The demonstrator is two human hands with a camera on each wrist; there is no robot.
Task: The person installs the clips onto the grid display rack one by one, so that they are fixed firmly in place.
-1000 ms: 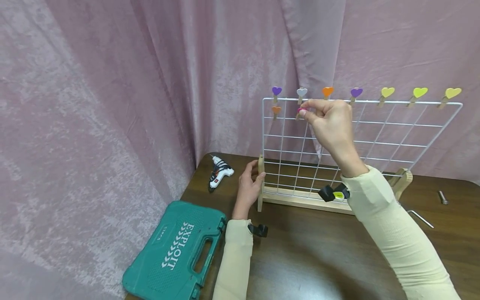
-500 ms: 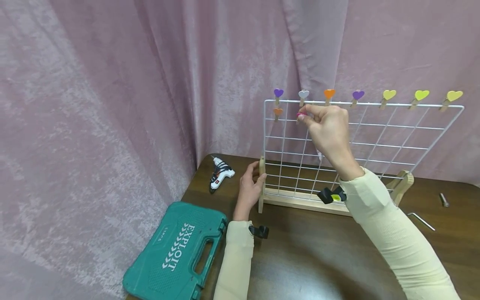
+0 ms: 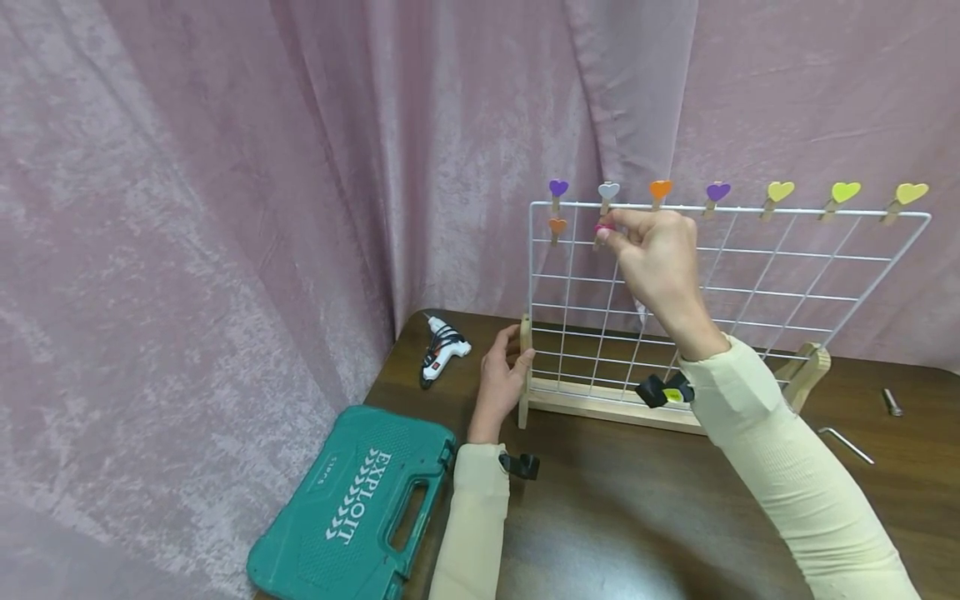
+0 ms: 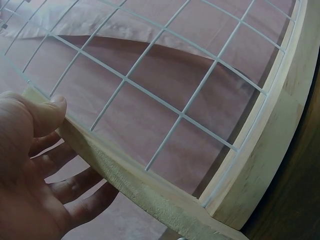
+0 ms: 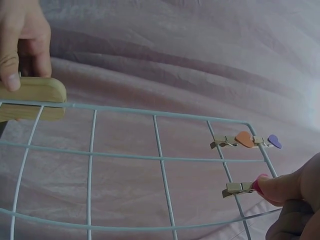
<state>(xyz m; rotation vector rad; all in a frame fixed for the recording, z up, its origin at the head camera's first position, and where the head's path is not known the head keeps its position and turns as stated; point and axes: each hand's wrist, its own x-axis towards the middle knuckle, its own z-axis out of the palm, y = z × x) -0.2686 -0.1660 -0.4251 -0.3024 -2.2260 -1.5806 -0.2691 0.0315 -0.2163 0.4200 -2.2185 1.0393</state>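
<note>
In the head view my right hand (image 3: 660, 262) pinches a small wooden clothespin with a pink heart (image 3: 604, 227) between thumb and fingers. The right wrist view shows this clothespin (image 5: 239, 188) at a wire of the white grid panel (image 5: 161, 159); whether it bites the wire, I cannot tell. My left hand (image 3: 501, 379) grips the wooden side post (image 3: 525, 367) of the stand. In the left wrist view its thumb lies on the near side of that post (image 4: 115, 160), the fingers behind. An orange heart clothespin (image 3: 557, 227) hangs left of the pink one.
Several heart clothespins, including a white one (image 3: 608, 192), line the grid's top wire. On the table (image 3: 600, 500) lie a glue gun (image 3: 444, 350), a green tool case (image 3: 352, 500), a hex key (image 3: 847, 444) and a bolt (image 3: 892, 402). A pink curtain (image 3: 480, 167) hangs behind.
My right hand has shifted slightly down relative to the grid, still pinching the pink heart clothespin. The left hand keeps its grip on the post. The head view has tilted a little.
</note>
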